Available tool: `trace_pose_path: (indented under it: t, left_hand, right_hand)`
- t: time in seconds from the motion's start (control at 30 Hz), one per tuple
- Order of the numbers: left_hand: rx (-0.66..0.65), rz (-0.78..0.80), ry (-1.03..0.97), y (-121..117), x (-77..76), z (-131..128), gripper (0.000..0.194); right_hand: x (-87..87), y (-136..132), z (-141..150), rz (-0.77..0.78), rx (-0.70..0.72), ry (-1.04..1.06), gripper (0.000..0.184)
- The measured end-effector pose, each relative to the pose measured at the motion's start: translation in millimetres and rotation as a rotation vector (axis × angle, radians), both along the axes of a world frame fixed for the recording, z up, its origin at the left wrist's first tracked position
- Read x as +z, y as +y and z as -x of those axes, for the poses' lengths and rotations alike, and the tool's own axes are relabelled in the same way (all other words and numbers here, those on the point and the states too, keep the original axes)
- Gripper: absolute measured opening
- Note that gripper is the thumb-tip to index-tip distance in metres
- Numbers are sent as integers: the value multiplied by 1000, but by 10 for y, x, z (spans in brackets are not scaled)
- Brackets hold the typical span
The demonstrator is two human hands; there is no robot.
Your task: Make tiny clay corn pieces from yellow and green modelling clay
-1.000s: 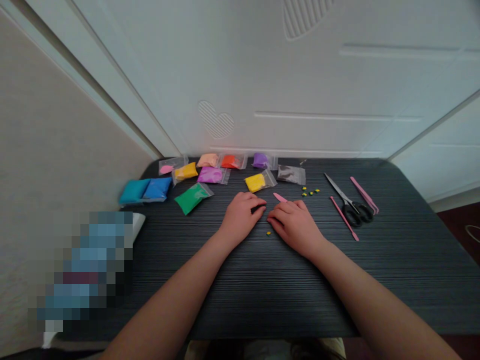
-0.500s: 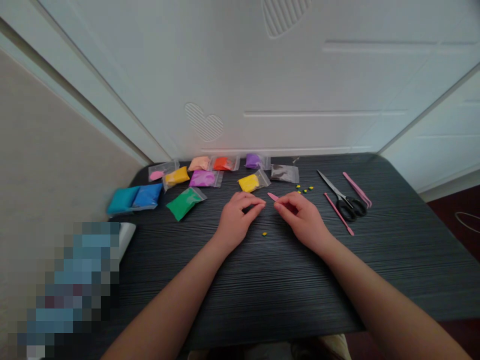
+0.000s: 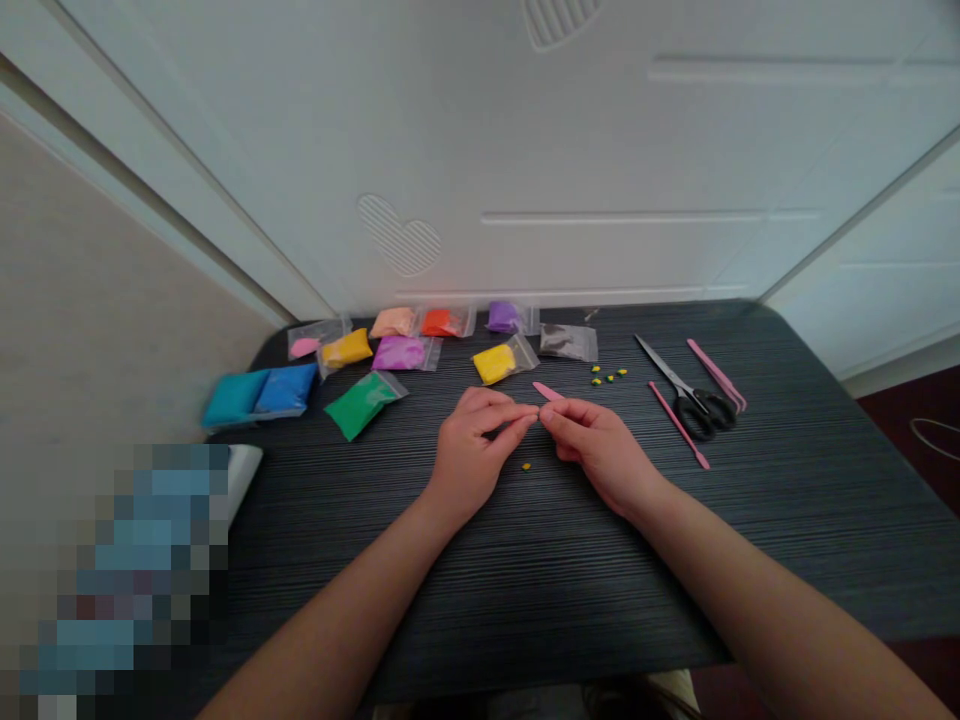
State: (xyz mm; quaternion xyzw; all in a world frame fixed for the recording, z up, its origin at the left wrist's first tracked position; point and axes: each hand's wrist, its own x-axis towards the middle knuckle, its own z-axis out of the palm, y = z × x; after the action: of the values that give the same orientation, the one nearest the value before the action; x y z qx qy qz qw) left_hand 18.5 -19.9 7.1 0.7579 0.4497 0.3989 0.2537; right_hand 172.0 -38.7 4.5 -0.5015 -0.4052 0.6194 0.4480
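My left hand is pinched closed over the middle of the table, thumb against forefinger. Its fingertips meet those of my right hand, which is closed in a pinch as well. Whatever lies between the fingertips is too small to make out. Just behind the right fingers a pink flat-bladed tool pokes out, lying on the table. A tiny yellow clay piece rests on the dark surface below the fingertips. Several little yellow-and-green clay pieces sit beyond my right hand.
Black-handled scissors lie at right, between a pink stick tool and pink tweezers. Bags of coloured clay line the back, among them a yellow bag and a green bag. A white panel rises behind the table.
My right hand has moved left and slightly down, off the pink tool, until its fingertips meet the left ones. The left hand has barely moved. The view has shifted slightly.
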Motion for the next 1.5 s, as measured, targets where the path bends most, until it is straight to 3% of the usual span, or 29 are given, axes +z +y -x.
trace_pose_path:
  t: [0.23, 0.53, 0.7, 0.93, 1.5]
  left_hand:
    - [-5, -86, 20, -15, -9, -2, 14]
    - [-26, -461, 205, 16, -88, 86, 17]
    - [-54, -530, 276, 35, -99, 128, 20]
    - [-58, -461, 278, 54, -101, 124, 13]
    - [23, 64, 27, 101, -44, 109, 8]
  right_hand:
    - [17, -28, 18, 81, 12, 201, 18]
    - [96, -54, 18, 235, 7, 440, 16]
    - [91, -57, 13, 282, -3, 493, 17]
    - [85, -69, 30, 243, 29, 469, 19]
    - [30, -24, 41, 154, 3, 375, 20]
